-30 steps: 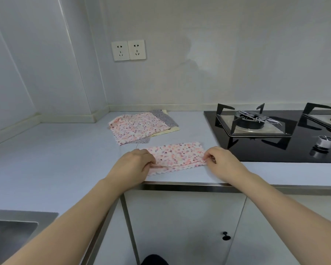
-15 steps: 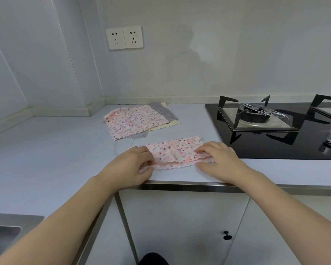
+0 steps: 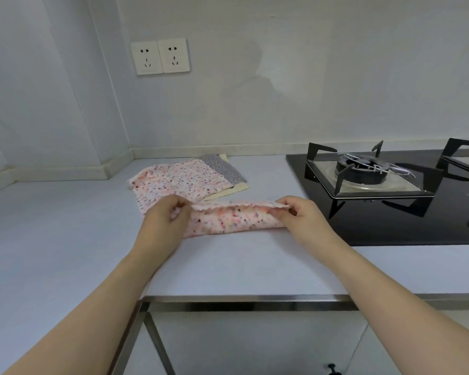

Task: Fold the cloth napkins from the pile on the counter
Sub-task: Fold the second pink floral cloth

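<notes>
The fingers (image 3: 179, 209) of the left hand (image 3: 164, 226) are curled and pinch the left end of the floral napkin (image 3: 236, 216) along its upper scalloped edge, and the fingers (image 3: 283, 211) of the right hand (image 3: 306, 219) pinch the same edge at the right end, so both hands grip the cloth with that edge lifted a little off the tabletop (image 3: 65, 239). The napkin is a pink strip with small coloured spots, stretched between the two hands, its lower folded side resting on the tabletop and its raised edge forming a wavy line from one hand to the other. Both bare forearms reach in from the bottom corners of the view. Just behind the left hand lies the pile of napkins (image 3: 179, 180), flat on the tabletop: a pink floral one on top, a grey patterned one showing at its back right, and a pale yellow one peeking out beneath at the right. To the right of the hands sits a black glass gas hob (image 3: 390, 228) with a burner (image 3: 360, 171) under black pan supports, near the right hand but apart from the napkin. On the wall above the pile is a double socket (image 3: 160, 56). Below the metal front edge of the tabletop are white cabinet doors (image 3: 255, 345) with a small dark knob (image 3: 331, 368)
</notes>
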`<state>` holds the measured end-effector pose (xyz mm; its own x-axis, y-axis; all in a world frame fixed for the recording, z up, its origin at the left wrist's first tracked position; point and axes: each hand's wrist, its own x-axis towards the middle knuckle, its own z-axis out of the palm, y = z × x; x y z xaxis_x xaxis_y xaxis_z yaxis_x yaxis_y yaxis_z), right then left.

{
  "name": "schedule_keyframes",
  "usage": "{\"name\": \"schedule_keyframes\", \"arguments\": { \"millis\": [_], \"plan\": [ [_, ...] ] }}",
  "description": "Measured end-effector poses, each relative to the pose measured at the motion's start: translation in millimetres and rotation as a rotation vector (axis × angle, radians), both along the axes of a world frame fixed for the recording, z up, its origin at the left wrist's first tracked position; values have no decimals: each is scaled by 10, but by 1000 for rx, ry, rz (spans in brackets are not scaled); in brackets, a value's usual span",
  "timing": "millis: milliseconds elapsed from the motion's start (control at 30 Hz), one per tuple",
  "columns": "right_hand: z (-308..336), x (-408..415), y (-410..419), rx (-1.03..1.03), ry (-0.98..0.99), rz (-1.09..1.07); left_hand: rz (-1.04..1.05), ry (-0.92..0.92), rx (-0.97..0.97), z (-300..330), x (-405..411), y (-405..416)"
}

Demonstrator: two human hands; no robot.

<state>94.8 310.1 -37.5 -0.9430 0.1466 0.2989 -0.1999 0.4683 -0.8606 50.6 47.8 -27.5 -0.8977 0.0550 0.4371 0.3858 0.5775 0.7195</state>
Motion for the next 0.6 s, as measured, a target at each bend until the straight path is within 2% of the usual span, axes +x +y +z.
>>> {"name": "schedule_keyframes", "arguments": {
  "millis": [100,233,400,600],
  "plan": [
    [-20,-136,3,-176,0,9,5,111,27,-40,-156,-16],
    [-43,-155,71,-320,22,8,8,154,-34,-93,-197,47],
    [-47,-133,28,-351,12,103,48,179,-16,-87,-171,46],
    [-62,-112,40,-292,38,52,-4,238,-98,-29,-157,-11]
  ]
}}
